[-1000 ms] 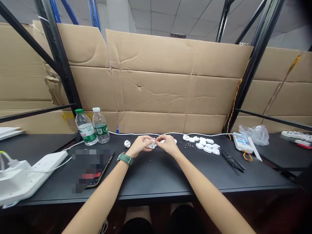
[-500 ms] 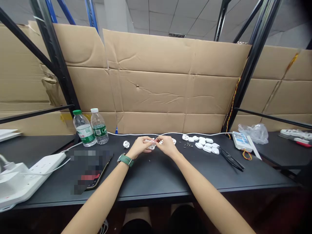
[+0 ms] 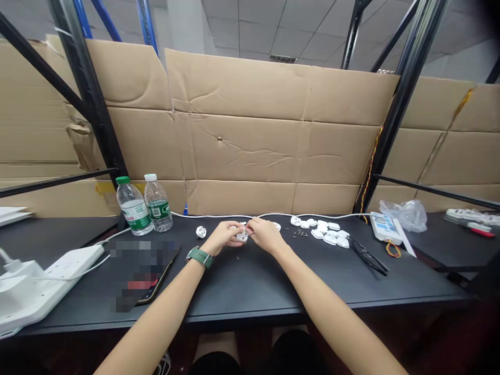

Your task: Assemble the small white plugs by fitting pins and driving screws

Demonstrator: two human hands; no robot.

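My left hand (image 3: pixel 222 237), with a green watch on its wrist, is closed around a small white plug piece (image 3: pixel 242 235) just above the black table (image 3: pixel 253 286). My right hand (image 3: pixel 265 234) pinches a thin metal part against that piece; what the part is I cannot make out. Another white plug piece (image 3: pixel 201 231) lies to the left of my hands. A cluster of several white plug pieces (image 3: pixel 328 232) and small dark screws (image 3: pixel 300 234) lies to the right.
Two water bottles (image 3: pixel 144 205) stand at the back left, a phone (image 3: pixel 156 278) and a white power strip (image 3: pixel 47 281) nearer left. Black pliers (image 3: pixel 369 258), a white device (image 3: pixel 385 226) and a plastic bag (image 3: pixel 406 213) lie right. A cardboard wall stands behind.
The view has shifted slightly; my hands stay together on the plug piece, with the right fingers lowered a little toward it.
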